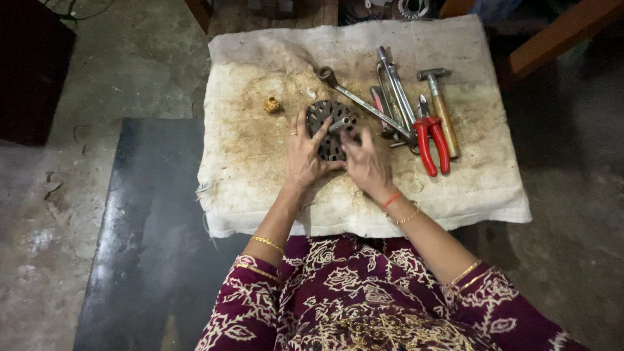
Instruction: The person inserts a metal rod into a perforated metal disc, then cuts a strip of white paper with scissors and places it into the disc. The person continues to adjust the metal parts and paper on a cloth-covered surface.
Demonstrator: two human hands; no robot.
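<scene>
both hands at centre frame on a round, dark, slotted metal part [329, 127], lying on a stained cloth pad [273, 175]. left hand [305, 156] cupping its left edge, fingers spread over the rim — right hand [367, 164] gripping the lower right edge, thumb on top. right of them: long wrench [364, 103], red-handled pliers [432, 140], hammer [441, 107]. small yellowish lump [272, 105] at upper left.

A rough floor-level workshop: stained concrete floor [136, 71], a grimy off-white cloth [260, 169] spread out, and at two o'clock red-handled pliers [432, 140], wooden-handled hammer [441, 107], long steel spanner [364, 104].
</scene>
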